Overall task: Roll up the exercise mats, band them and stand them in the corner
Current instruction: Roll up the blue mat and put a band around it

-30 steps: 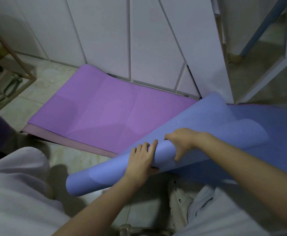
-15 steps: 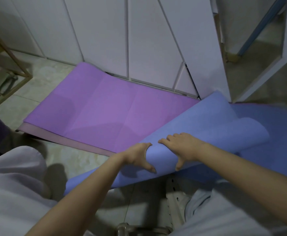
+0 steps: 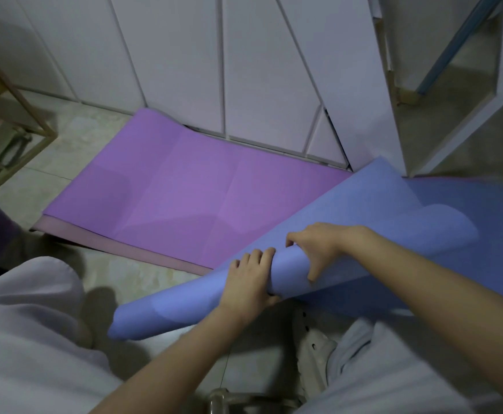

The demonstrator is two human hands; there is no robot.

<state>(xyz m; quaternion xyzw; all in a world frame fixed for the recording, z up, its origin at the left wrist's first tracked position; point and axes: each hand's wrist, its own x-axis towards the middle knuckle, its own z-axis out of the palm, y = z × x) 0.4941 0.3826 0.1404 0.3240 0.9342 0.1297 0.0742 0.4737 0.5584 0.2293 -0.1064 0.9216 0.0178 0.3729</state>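
Blue mat (image 3: 348, 216) roll, near-centre floor: left hand (image 3: 248, 282) back palm-down on roll vs 0.5 s ago; right hand (image 3: 319, 246) clamped over it, just right. Purple mat (image 3: 184, 192) flat, far-left.

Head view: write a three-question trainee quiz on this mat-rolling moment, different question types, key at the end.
1. True or false: the purple foam exercise mat lies flat on the tiled floor by the white cabinet doors.
2. Multiple choice: the blue foam exercise mat is A) fully rolled and banded, B) partly rolled, C) standing in a corner.
3. Fill in: the left hand and right hand both grip the ____ mat.

Key: 1 true; 2 B; 3 blue.
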